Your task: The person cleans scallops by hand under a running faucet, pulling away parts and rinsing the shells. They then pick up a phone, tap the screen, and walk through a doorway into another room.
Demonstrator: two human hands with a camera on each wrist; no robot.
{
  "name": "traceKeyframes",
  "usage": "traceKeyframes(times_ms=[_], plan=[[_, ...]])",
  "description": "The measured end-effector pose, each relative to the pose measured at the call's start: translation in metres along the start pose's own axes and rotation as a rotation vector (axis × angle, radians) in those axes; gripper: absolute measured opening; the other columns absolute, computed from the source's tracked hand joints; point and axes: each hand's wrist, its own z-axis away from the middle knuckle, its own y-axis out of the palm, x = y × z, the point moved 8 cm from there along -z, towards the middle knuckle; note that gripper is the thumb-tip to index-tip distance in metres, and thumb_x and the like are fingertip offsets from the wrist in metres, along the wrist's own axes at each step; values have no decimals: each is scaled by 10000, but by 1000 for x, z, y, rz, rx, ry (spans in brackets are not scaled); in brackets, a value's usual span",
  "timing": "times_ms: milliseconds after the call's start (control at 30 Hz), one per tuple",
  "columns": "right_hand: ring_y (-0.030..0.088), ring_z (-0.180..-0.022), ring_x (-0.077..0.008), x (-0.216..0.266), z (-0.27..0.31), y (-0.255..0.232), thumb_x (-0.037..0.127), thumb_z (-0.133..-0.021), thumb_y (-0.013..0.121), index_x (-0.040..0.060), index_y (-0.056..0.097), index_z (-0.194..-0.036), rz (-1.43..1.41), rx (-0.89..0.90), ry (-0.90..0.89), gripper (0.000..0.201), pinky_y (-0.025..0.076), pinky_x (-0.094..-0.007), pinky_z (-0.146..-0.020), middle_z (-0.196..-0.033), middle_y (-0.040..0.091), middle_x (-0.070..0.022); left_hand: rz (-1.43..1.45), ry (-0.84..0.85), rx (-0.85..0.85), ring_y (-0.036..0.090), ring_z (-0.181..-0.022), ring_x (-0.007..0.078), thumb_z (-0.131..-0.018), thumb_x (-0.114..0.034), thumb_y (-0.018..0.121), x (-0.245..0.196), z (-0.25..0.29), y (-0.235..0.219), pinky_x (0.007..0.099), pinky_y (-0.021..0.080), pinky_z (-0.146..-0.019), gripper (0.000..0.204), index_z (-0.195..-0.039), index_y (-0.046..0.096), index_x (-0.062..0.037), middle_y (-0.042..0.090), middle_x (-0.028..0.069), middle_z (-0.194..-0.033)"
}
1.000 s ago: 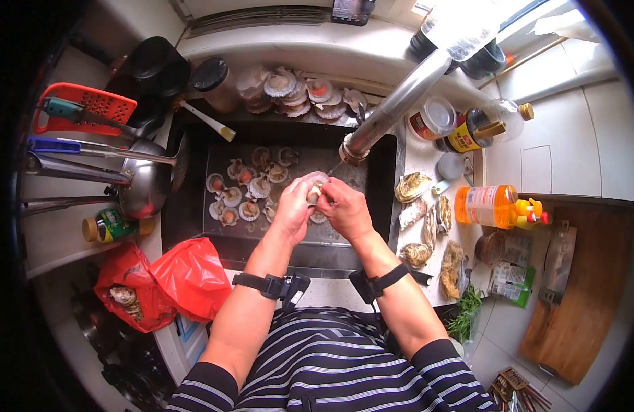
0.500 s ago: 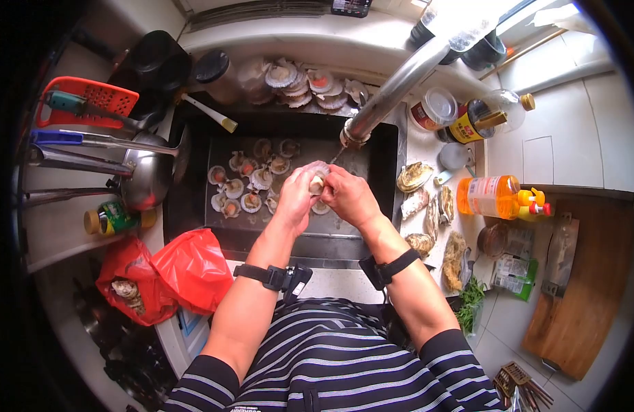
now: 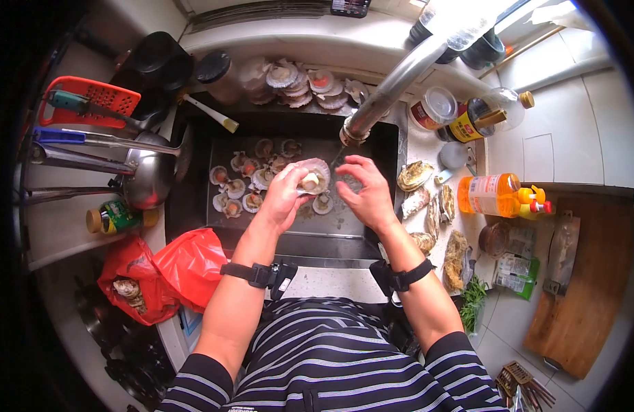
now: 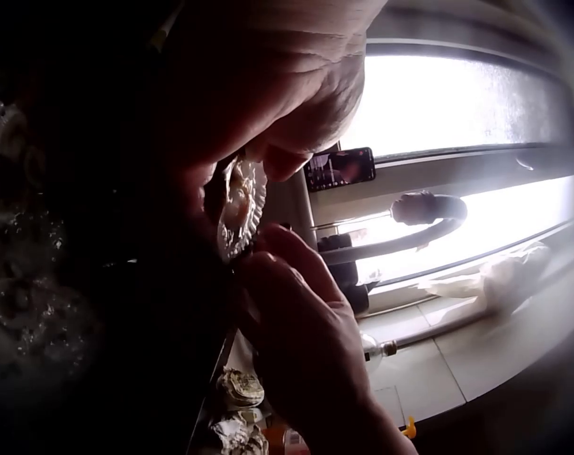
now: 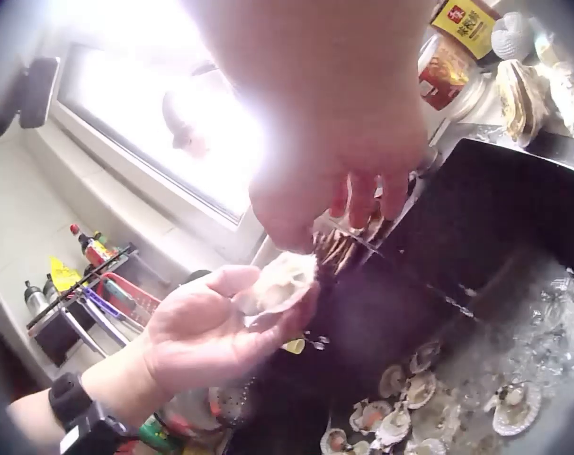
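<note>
In the head view my left hand (image 3: 281,200) grips a half-shell scallop (image 3: 313,180) over the black sink (image 3: 283,242), thumb on the near side. Pale meat sits in the shell's hollow. My right hand (image 3: 366,195) hovers just right of it, fingers bent loosely and apart, nothing seen between them. The right wrist view shows the scallop (image 5: 287,284) lying across the left hand's (image 5: 197,332) fingertips. Several opened scallops (image 3: 254,201) lie on the sink's floor, left of the hands. A steel faucet (image 3: 372,103) reaches over the sink just beyond the right hand.
More scallops (image 3: 283,74) are stacked behind the sink. Oysters (image 3: 414,176) lie on the right counter, beside an orange bottle (image 3: 488,196) and a sauce bottle (image 3: 468,129). A brush (image 3: 210,117) rests across the back left corner. A red bag (image 3: 193,268) sits at front left.
Both hands were together at the scallop. The right hand has let go and moved right, its fingers spreading. The left hand has turned the shell so its inside faces up.
</note>
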Motion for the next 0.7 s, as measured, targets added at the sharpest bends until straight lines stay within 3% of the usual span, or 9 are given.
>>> traceKeyframes(times_ms=[33,167,267,567,700], plan=[[572,-1080,-287,2,0,7,113,-753,672,98,653,-1046,-14,72,-34,294,484,-357,-894,-1207,544,-148,-1,-7,0,592,-1000,165,-964,-207,427,0,2,2,347,490,-843,283,-1164,573,-71,607,57,-1127],[575,-1078,-293,2,2,31,123,-756,667,165,642,-1120,-63,185,13,367,490,-365,-894,-1295,489,-149,29,-48,47,606,-990,170,-984,-260,410,3,8,10,356,508,-840,314,-1160,575,-59,616,65,-1122],[579,-1091,-282,8,3,35,91,-748,692,143,657,-1106,-81,262,38,364,477,-354,-924,-1298,495,-146,16,-83,74,600,-957,157,-960,-427,453,10,6,5,357,495,-820,387,-1139,586,-111,622,37,-1067],[662,-763,-291,23,5,28,127,-745,690,107,646,-900,207,149,-183,162,557,-353,-651,-1091,632,-88,-12,-122,44,597,-917,148,-957,-464,449,23,6,-1,351,497,-790,403,-1095,584,-110,622,30,-1035],[646,-751,-305,25,7,29,117,-736,656,101,585,-864,221,95,-196,147,541,-395,-613,-1063,623,-68,-51,-115,17,606,-937,154,-989,-386,399,22,8,1,373,500,-810,350,-1099,581,-107,624,35,-1054]])
